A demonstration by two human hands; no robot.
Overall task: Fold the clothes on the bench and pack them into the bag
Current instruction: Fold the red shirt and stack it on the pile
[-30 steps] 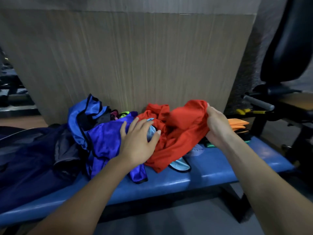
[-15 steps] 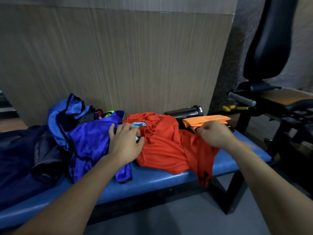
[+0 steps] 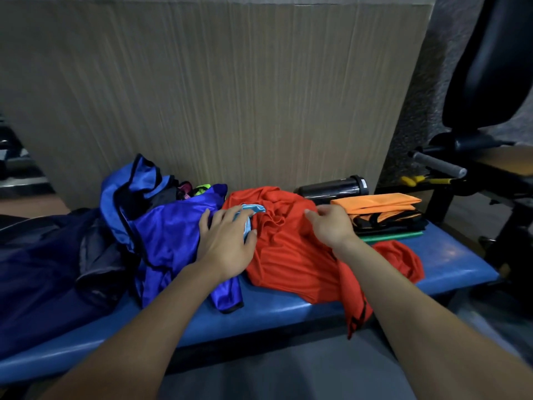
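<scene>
The left hand [image 3: 227, 243] lies flat and open on a light blue cloth [image 3: 253, 208] between the blue garment [image 3: 173, 238] and the red shirt [image 3: 291, 255]; the right hand [image 3: 331, 226] hovers open over the red shirt, gripping nothing. A folded orange stack [image 3: 375, 204] sits at the right, so folding seems begun, with most clothes still heaped. The dark bag [image 3: 34, 269] waits left on the padded blue bench [image 3: 450, 255], backed by a wood-grain wall panel [image 3: 230, 96], with gym equipment [image 3: 490, 82] beside it.

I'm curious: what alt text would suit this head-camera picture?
Two bare hands spread a red shirt on a blue bench, the left hand beside a shiny blue garment. Folded orange cloth lies at right.
</scene>
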